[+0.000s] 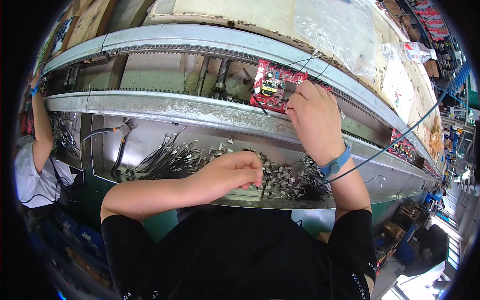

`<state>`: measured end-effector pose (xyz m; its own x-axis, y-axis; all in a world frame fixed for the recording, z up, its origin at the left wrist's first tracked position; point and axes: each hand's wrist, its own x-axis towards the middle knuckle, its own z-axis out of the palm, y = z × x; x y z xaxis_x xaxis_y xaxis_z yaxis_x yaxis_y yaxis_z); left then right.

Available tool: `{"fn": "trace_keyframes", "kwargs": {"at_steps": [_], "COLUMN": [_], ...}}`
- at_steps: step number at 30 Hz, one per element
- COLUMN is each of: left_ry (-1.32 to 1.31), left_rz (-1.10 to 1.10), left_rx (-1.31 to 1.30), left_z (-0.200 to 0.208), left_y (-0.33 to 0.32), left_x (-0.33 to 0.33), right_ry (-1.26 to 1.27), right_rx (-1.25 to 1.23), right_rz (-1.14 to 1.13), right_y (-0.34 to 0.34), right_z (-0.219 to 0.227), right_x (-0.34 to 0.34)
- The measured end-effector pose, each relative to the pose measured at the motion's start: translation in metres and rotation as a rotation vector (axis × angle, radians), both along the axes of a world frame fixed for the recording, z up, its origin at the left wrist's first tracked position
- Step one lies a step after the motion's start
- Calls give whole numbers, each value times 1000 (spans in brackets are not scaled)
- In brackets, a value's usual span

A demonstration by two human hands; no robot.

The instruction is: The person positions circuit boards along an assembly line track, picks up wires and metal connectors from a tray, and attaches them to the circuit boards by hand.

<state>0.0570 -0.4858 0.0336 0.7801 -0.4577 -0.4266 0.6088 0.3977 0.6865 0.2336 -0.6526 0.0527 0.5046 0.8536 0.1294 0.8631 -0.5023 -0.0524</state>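
My right hand (pixel 315 112) reaches over the conveyor rails to a red circuit board (pixel 261 80). Its fingers are closed and bent down at the board's right part; whatever they hold is hidden behind the hand. On the board sit a yellow-wrapped transformer (pixel 270 91) and other components, with thin black wires running off it. Lower down, my left hand (pixel 235 170) hovers over a metal tray (pixel 107 165), its fingers curled shut. I cannot make out anything inside them. Beneath and beside it lie small metal clip-like parts (pixel 280 182) and black wire leads (pixel 172 157).
Blue-and-orange-handled cutters (pixel 121 131) lie at the tray's left. A coiled blue cord (pixel 457 80) runs to the strap (pixel 337 162) on my right wrist. More red boards (pixel 407 150) sit along the rails. Far left, another person's arm (pixel 42 125) reaches up. A plastic bottle (pixel 410 52) lies beyond the rails.
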Motion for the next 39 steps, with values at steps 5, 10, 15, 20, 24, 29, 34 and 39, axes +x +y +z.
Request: {"fn": "trace_keyframes", "kwargs": {"at_steps": [5, 10, 15, 20, 24, 29, 34, 39], "left_ry": [-12, 16, 0, -56, -64, -122, -373, -464], "left_rz": [-6, -9, 42, 167, 292, 412, 504, 416], "left_rx": [23, 83, 153, 224, 257, 270, 529, 863], "left_z": [0, -1, -5, -6, -5, -4, -4, -6], "left_y": [-1, 0, 2, 4, 7, 15, 31, 53], "left_x": [0, 4, 9, 11, 13, 19, 30, 47], "right_ry": [12, 4, 11, 14, -80, 10, 161, 227], "right_rx": [37, 90, 200, 337, 373, 434, 504, 480], "right_rz": [5, 38, 93, 60, -84, -219, -296, -267], "right_y": [-6, -17, -31, -68, -97, -126, -133, -135], "right_z": [-4, -7, 7, 21, 14, -17, -34, -37], "right_x": [-2, -4, -5, 10, 28, 45, 48, 52]}}
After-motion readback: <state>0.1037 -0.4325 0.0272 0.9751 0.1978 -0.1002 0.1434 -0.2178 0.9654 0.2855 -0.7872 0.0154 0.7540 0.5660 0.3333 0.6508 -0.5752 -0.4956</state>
